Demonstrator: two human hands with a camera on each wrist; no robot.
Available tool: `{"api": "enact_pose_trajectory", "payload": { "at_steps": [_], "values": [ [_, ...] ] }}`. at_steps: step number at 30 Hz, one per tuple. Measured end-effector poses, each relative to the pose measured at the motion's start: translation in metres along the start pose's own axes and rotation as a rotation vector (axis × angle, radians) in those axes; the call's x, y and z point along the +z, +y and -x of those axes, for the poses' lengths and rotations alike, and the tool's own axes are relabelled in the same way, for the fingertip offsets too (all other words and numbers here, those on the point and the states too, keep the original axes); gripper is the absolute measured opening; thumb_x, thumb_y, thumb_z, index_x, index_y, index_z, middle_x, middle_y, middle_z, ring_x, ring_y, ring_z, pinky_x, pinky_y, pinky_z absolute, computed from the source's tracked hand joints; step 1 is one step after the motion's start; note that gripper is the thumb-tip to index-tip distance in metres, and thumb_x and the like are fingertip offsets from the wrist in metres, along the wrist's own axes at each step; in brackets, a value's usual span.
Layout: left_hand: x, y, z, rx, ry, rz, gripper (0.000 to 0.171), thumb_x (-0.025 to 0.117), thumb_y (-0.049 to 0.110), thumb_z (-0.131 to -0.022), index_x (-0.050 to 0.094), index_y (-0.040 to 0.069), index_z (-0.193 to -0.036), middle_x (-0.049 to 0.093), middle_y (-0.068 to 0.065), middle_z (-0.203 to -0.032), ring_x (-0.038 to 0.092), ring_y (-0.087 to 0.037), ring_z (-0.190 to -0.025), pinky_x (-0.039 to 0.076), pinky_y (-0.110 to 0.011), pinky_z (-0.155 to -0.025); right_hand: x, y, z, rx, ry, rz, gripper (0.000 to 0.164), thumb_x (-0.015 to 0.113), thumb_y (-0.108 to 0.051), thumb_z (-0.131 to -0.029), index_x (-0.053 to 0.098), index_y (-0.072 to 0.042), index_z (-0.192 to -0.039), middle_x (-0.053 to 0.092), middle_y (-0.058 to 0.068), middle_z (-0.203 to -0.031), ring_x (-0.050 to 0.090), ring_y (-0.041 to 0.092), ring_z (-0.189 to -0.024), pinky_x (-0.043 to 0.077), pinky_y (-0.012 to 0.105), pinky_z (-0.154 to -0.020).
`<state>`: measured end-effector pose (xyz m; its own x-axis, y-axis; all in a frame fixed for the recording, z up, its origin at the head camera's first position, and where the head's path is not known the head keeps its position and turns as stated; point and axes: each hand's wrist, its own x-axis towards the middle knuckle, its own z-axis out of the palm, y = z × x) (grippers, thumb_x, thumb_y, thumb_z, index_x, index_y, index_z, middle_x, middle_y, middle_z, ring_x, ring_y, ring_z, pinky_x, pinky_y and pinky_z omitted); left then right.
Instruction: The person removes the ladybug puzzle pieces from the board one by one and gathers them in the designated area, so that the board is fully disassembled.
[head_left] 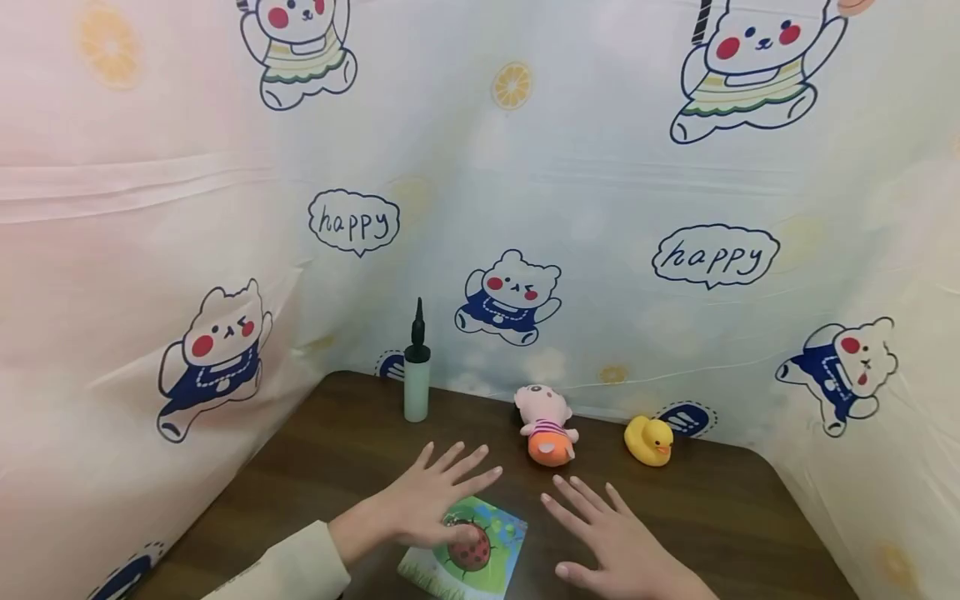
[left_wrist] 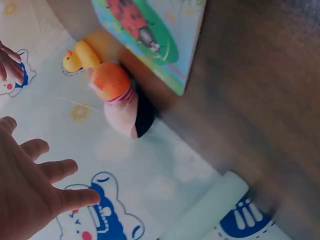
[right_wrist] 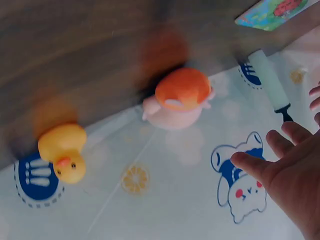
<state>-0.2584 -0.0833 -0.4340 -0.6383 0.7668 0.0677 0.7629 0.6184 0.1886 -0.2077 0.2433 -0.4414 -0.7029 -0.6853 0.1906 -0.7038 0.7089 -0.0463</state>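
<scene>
My left hand [head_left: 427, 507] hovers with spread fingers over a ladybug picture board [head_left: 471, 557], its thumb overlapping the ladybug in the head view. To the right of the board, my right hand [head_left: 615, 546] is held palm down, fingers spread and holding nothing. Both wrist views show the same: the left hand [left_wrist: 30, 185] and the right hand [right_wrist: 297, 180] grip nothing. Beyond the hands sit a plush toy [head_left: 546, 421] with orange bottoms and a yellow rubber duck [head_left: 649, 442]. A pale green hand pump [head_left: 416, 387] with a black nozzle stands upright at the back left.
The dark wooden table [head_left: 300, 475] has rounded back corners. A patterned cloth [head_left: 585, 183] with bears and "happy" bubbles hangs behind it and along both sides, close to the toys and pump.
</scene>
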Motion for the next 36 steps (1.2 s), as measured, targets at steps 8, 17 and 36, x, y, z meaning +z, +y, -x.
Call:
{"api": "enact_pose_trajectory", "payload": {
  "at_steps": [8,17,36],
  "values": [
    [0.029,-0.011,-0.007,-0.075,-0.108,0.080,0.077,0.034,0.073,-0.087,0.003,0.040,-0.150,0.003,0.002,-0.159,0.013,-0.038,-0.142,0.015,-0.073,-0.100,0.026,-0.002,-0.012,0.075,-0.119,-0.114,0.067,0.042,-0.059,-0.092,0.018,-0.036,-0.150,0.022,0.001,-0.156,0.025,0.034,-0.140,0.024,0.072,-0.096],
    [0.054,-0.007,-0.002,-0.102,-0.245,0.125,0.085,0.051,0.067,-0.083,0.012,0.033,-0.152,0.009,-0.003,-0.159,0.016,-0.041,-0.140,0.022,-0.073,-0.096,0.064,-0.007,-0.028,0.133,-0.232,-0.109,0.067,0.043,-0.059,-0.092,0.039,-0.018,-0.145,0.035,0.008,-0.150,0.032,0.034,-0.136,0.032,0.067,-0.095],
    [0.056,-0.006,-0.009,-0.179,-0.393,-0.044,0.096,0.056,0.074,-0.074,0.024,0.024,-0.150,0.016,-0.003,-0.157,0.018,-0.025,-0.143,0.028,-0.055,-0.105,0.083,-0.028,-0.074,0.301,-0.176,-0.088,0.049,0.067,-0.042,-0.083,0.065,-0.004,-0.114,0.055,0.004,-0.100,0.054,0.017,-0.083,0.049,0.036,-0.067]
  ]
}}
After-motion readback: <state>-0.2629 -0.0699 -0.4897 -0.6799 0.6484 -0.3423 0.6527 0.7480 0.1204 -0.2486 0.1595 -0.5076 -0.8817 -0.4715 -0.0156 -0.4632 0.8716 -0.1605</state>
